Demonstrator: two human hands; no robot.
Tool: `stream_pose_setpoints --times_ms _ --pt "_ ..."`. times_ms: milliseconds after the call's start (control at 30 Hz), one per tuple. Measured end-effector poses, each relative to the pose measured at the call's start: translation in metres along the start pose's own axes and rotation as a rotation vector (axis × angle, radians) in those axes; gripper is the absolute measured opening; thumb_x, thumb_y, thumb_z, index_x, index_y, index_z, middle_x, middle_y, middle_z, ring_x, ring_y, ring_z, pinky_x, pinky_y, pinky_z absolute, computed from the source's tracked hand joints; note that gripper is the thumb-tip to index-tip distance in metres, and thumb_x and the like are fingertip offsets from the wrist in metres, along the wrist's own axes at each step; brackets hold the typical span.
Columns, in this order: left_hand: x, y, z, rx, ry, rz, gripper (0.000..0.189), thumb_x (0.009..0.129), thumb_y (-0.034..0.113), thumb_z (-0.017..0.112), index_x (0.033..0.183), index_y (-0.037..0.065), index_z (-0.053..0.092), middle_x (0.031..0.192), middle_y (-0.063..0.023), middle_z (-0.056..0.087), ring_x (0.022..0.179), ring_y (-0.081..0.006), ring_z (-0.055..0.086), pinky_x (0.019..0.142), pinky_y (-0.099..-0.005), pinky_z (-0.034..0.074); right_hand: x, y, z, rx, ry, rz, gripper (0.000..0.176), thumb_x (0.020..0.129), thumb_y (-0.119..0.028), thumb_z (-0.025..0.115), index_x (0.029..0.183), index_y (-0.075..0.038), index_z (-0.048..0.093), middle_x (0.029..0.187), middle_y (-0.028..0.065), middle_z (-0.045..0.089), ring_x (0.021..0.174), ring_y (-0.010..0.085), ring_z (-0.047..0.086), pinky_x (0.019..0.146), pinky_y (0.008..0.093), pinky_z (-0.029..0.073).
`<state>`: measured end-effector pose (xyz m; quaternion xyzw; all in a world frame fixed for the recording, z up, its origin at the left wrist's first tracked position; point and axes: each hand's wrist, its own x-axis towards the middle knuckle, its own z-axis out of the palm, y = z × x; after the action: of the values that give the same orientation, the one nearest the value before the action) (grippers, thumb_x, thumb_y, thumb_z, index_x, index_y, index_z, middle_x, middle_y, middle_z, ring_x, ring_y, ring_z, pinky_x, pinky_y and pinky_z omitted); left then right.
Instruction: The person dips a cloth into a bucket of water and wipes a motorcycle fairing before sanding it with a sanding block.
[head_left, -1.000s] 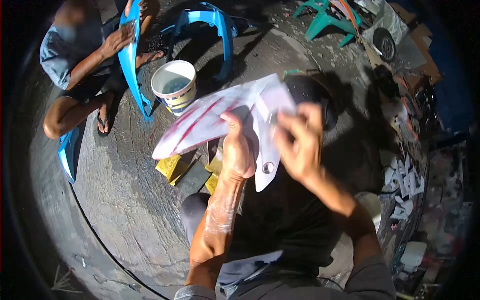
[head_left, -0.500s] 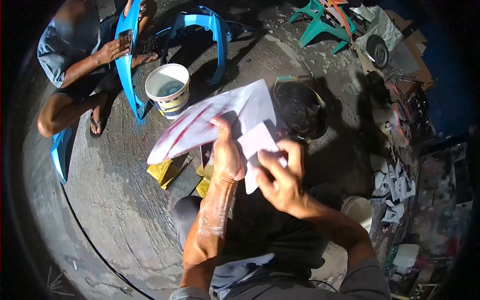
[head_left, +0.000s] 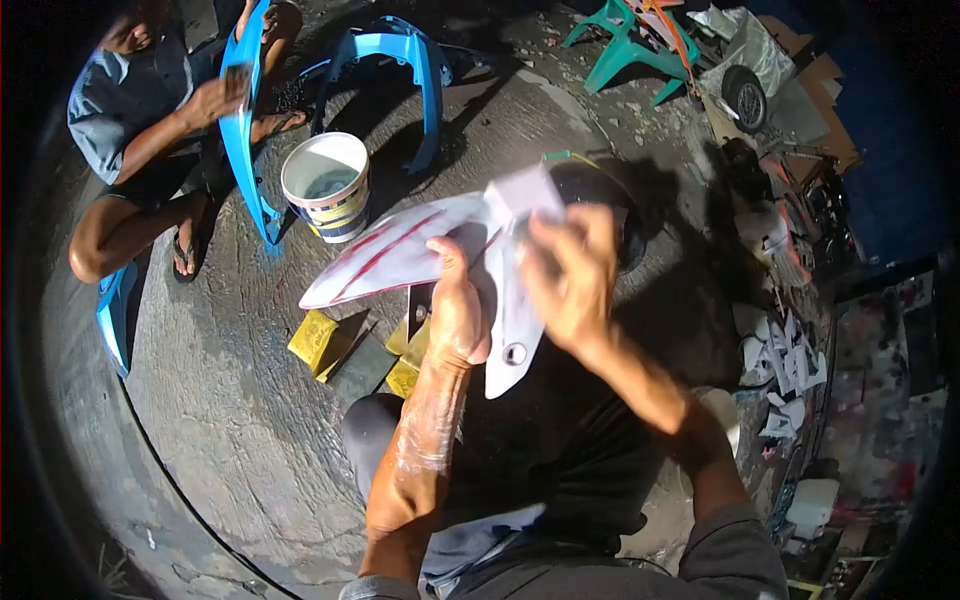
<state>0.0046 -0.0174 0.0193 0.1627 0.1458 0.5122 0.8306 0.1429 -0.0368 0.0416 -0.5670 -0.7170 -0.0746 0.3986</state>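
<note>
A white panel with red streaks (head_left: 395,245) and a small hole near its lower tip is held up in front of me. My left hand (head_left: 458,310) is closed around its middle, with the thumb over the upper face. My right hand (head_left: 575,275), blurred by motion, grips a pale rectangular pad (head_left: 525,192) between thumb and fingers. That pad lies against the upper right end of the panel. Beneath the panel are yellow blocks (head_left: 314,338) and a dark grey sheet (head_left: 362,366) on the ground.
A white bucket (head_left: 325,185) of liquid stands beyond the panel, and a dark bucket (head_left: 632,235) lies right. At upper left, a seated person (head_left: 120,110) holds a blue panel (head_left: 238,140). A blue frame (head_left: 430,95), green chair (head_left: 620,55) and wheel (head_left: 745,98) are farther back.
My right hand and the pad have moved up along the panel, uncovering its lower part with the hole. The other person's hand has shifted slightly on the blue panel.
</note>
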Motion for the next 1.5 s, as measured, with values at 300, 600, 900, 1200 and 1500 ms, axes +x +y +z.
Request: stream_pose_setpoints --times_ms 300,600,900,1200,1500 --pt "-0.004 0.0 -0.001 0.055 -0.061 -0.045 0.078 0.095 0.065 0.034 0.141 0.002 0.038 0.14 -0.0135 0.049 0.129 -0.0239 0.048 0.109 -0.0389 0.038 0.003 -0.004 -0.009 -0.079 0.035 0.034 0.024 0.077 -0.013 0.073 0.097 -0.001 0.067 0.106 0.0186 0.051 0.095 0.032 0.051 0.081 0.0424 0.041" --pt "0.004 -0.002 -0.008 -0.068 -0.039 0.011 0.082 0.093 0.068 0.038 0.14 0.001 0.039 0.135 -0.0152 0.053 0.124 -0.0266 0.052 0.108 -0.0398 0.04 -0.008 -0.011 -0.012 0.013 -0.022 0.052 0.031 0.077 -0.017 0.074 0.101 0.001 0.068 0.103 0.0171 0.05 0.095 0.0322 0.051 0.081 0.0426 0.043" --pt "0.003 0.004 -0.009 -0.004 0.049 0.154 0.079 0.097 0.062 0.036 0.139 -0.005 0.036 0.138 -0.0189 0.048 0.127 -0.0262 0.049 0.11 -0.0394 0.037 -0.007 -0.025 -0.007 -0.026 0.036 0.012 0.026 0.074 0.002 0.072 0.099 0.004 0.063 0.102 0.0172 0.05 0.087 0.0286 0.053 0.074 0.0375 0.046" --pt "0.004 0.002 -0.002 -0.112 0.001 0.058 0.082 0.094 0.066 0.035 0.134 -0.004 0.044 0.131 -0.0164 0.055 0.122 -0.0253 0.053 0.106 -0.0388 0.041 -0.013 -0.028 -0.006 0.039 0.038 0.149 0.024 0.077 -0.008 0.072 0.098 0.0 0.066 0.105 0.0185 0.051 0.091 0.0292 0.053 0.078 0.041 0.045" --pt "0.0 -0.013 -0.002 0.003 -0.009 0.056 0.082 0.094 0.068 0.032 0.13 -0.004 0.049 0.134 -0.0149 0.05 0.12 -0.0231 0.053 0.099 -0.0351 0.047 -0.002 -0.032 0.005 -0.002 0.056 0.116 0.026 0.073 -0.003 0.072 0.097 0.001 0.065 0.096 0.015 0.053 0.087 0.0279 0.053 0.073 0.0398 0.045"
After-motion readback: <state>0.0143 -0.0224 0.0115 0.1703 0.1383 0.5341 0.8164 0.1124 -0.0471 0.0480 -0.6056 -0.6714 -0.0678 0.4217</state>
